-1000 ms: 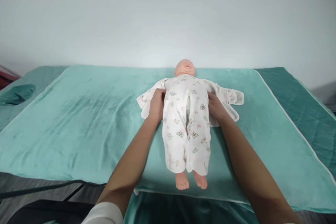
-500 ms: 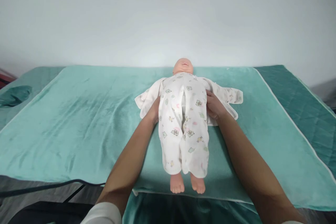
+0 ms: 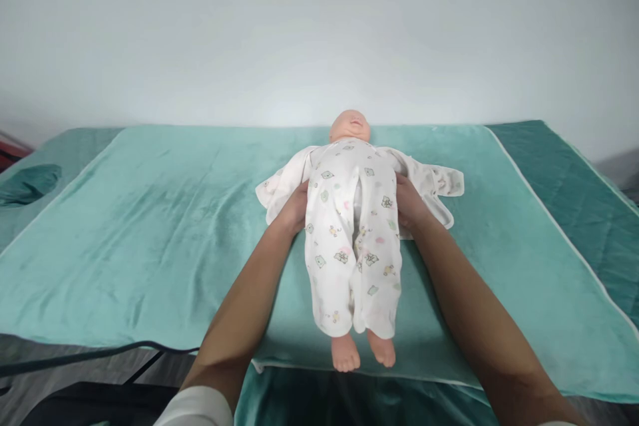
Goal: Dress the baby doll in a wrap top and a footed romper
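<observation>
A baby doll [image 3: 350, 126] lies on its back on a teal towel [image 3: 164, 233], head away from me, bare feet toward me. It wears a white printed romper [image 3: 352, 259] whose empty sleeves spread out to both sides. My left hand [image 3: 294, 208] grips the doll's trunk on the left, fingers tucked under the romper's side. My right hand [image 3: 409, 203] holds the trunk on the right, fingers curled against the cloth over the right sleeve.
The towel covers a darker green quilted pad [image 3: 574, 193] on a table against a pale wall. A dark green bundle of cloth [image 3: 27, 183] lies at the far left. A black cable [image 3: 100, 354] runs below the towel's front edge.
Both hands slid from on top of the doll's sides to lower around its trunk. The doll shifted slightly toward me and left, then back right.
</observation>
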